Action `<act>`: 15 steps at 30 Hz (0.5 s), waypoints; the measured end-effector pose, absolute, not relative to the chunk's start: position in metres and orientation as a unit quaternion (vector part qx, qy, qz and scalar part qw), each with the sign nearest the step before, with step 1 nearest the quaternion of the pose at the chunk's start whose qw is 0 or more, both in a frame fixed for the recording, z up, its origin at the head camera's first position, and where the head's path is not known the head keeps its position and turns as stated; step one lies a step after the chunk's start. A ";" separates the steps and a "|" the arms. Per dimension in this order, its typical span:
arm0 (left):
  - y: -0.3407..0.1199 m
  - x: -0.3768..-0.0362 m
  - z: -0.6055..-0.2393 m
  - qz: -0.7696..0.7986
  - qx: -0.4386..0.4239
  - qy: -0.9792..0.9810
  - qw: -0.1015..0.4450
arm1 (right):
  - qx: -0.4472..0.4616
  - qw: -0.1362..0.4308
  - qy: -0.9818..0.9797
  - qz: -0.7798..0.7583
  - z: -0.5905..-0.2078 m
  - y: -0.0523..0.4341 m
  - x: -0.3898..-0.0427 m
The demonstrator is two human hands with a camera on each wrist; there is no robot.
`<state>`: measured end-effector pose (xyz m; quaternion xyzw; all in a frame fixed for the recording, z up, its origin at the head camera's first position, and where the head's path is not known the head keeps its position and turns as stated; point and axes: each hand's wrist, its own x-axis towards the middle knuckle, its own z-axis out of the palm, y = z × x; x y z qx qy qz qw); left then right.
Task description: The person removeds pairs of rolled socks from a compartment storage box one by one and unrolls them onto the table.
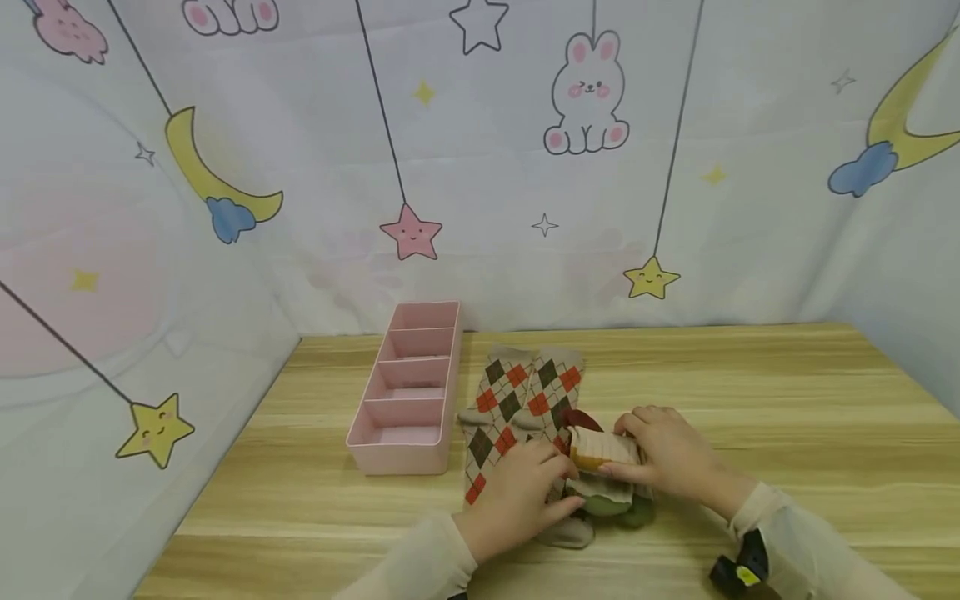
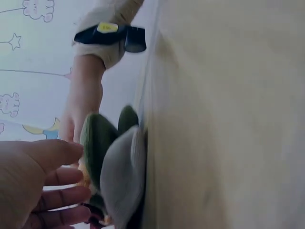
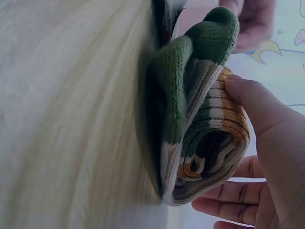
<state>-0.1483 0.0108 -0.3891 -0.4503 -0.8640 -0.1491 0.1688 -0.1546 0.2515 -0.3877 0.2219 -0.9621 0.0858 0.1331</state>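
Head view: rolled sock bundle (image 1: 603, 454) lies on the wooden table (image 1: 787, 400), at 3 o'clock of the pink divider tray (image 1: 408, 387).
Right hand (image 1: 671, 454): thumb and fingers curled around the roll.
Left hand (image 1: 517, 492): fingers pressing its 9 o'clock side.
Handling: probably soft, light, springy; grip across the rolled middle.
Beneath: argyle socks (image 1: 517, 400).

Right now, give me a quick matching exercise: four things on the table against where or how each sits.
Things:
1. pink organizer
2. argyle socks
3. rolled striped sock
4. left hand

States:
A. held by the right hand
B. lying flat beside the box
C. resting on the sock pile
D. left of the socks, near the wall

Pairs: 1-D, 2-B, 3-A, 4-C
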 end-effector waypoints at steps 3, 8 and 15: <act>0.014 -0.143 -0.395 -0.139 -0.454 -0.870 0.130 | 0.225 0.138 -0.961 0.079 -0.388 0.253 -0.154; 0.015 -0.140 -0.403 -0.128 -0.472 -0.866 0.099 | 0.252 0.184 -0.947 0.071 -0.390 0.253 -0.151; 0.015 -0.139 -0.410 -0.130 -0.488 -0.853 0.134 | 0.371 0.286 -0.878 0.102 -0.393 0.252 -0.152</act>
